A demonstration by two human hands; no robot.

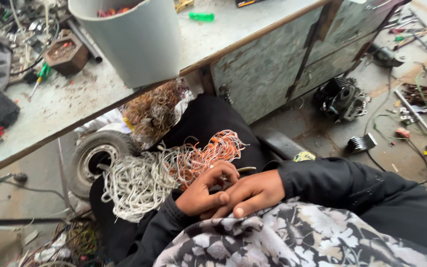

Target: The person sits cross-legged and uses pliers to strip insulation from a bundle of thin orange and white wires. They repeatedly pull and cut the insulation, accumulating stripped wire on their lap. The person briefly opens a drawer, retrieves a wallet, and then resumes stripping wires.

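**Hands meet over a lapful of tangled wire**

Your left hand (206, 194) and right hand (253, 193) rest together on your lap, fingers overlapping at the near edge of a wire bundle (166, 170). The left curls its fingers around a few strands; the right lies over it, half closed, and whether it pinches any wire cannot be told. The bundle spreads up and to the left from the grip, white strands toward the tyre (95, 155), orange ones toward the cabinet (273, 64), all lying on dark cloth (208, 118). The left hand is the nearer to the mass. Above, the workbench (65, 104) carries a grey bucket (139, 39) at its front edge; an engine part (342, 99) sits on the floor, well apart.
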